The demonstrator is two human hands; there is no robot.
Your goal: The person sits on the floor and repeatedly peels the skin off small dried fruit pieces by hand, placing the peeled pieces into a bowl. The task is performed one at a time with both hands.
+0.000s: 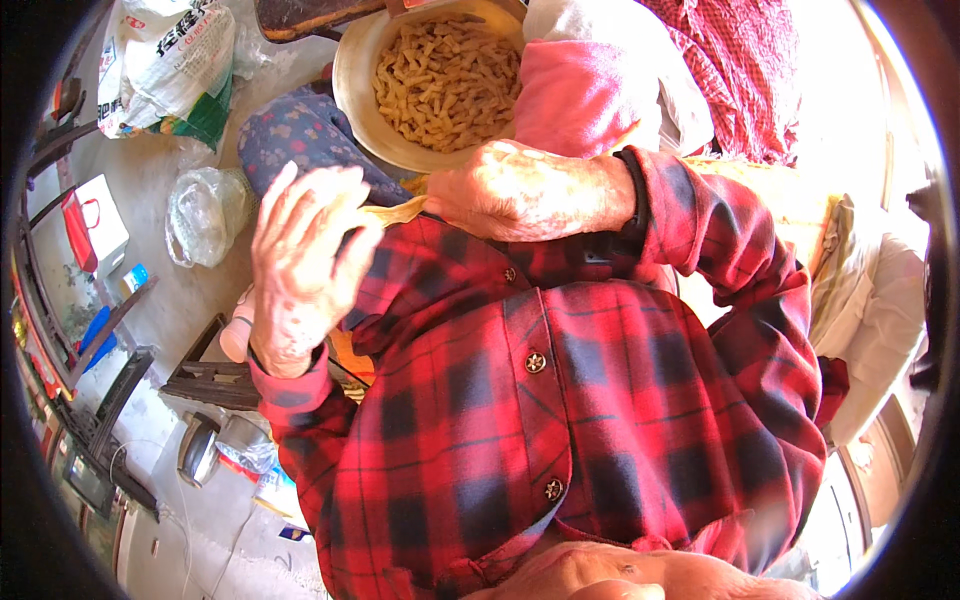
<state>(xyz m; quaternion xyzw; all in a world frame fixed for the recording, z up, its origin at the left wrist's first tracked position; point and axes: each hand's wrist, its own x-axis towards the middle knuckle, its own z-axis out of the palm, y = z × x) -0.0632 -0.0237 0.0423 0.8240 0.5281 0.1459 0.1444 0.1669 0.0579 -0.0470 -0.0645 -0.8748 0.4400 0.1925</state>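
A thin, twisted pale yellow strip [398,212], perhaps a dry husk or leaf, spans the space between my hands in front of my chest. My right hand [525,192] is closed in a fist around one end of it. My left hand [308,255] has its fingers stretched out and its thumb apart; the strip's other end reaches the space between thumb and fingers, and I cannot see a firm grip there. Beyond my hands stands a wide light metal basin [352,75] with many short tan, pod-like pieces [447,85] in it.
Flowered blue cloth [295,140] lies left of the basin, pink cloth [575,90] right of it. A clear plastic bag [208,213] and a printed white sack [170,70] are on the floor at left. A dark wooden stool or frame [215,385] stands by my left elbow.
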